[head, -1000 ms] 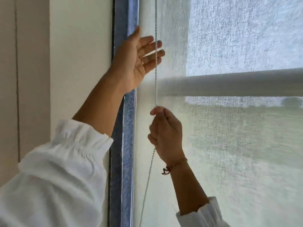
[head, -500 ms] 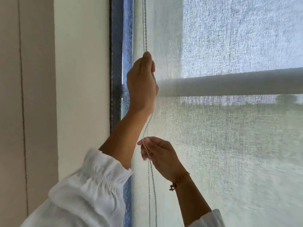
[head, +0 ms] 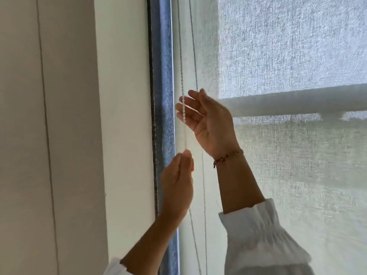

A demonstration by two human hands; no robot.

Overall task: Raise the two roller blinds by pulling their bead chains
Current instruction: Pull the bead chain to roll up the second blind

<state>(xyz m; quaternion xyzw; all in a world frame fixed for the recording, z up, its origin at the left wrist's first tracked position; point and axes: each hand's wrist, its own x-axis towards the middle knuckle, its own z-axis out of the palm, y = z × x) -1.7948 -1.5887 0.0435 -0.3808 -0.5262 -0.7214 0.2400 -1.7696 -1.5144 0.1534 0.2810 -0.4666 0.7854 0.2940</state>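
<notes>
A white sheer roller blind (head: pixel 288 175) covers the window. Its bead chain (head: pixel 181 62) hangs in two strands down the blind's left edge. My left hand (head: pixel 177 183) is low and pinches the left strand between thumb and fingers. My right hand (head: pixel 208 120) is higher, palm towards me, fingers spread, with the left strand running across its fingertips; it does not grip it. The second strand (head: pixel 203 185) passes behind my right hand. A pale horizontal bar (head: pixel 297 104) shows at mid-height across the blind.
A blue fabric strip (head: pixel 162 76) and a dark frame edge (head: pixel 152 96) run vertically left of the blind. A cream wall (head: pixel 123 116) and a beige panel (head: pixel 49 135) fill the left side. White sleeves (head: pixel 262 241) cover both forearms.
My left hand has come down from high on the chain to a low position, still gripping it. My right hand has let go, risen above the left and opened.
</notes>
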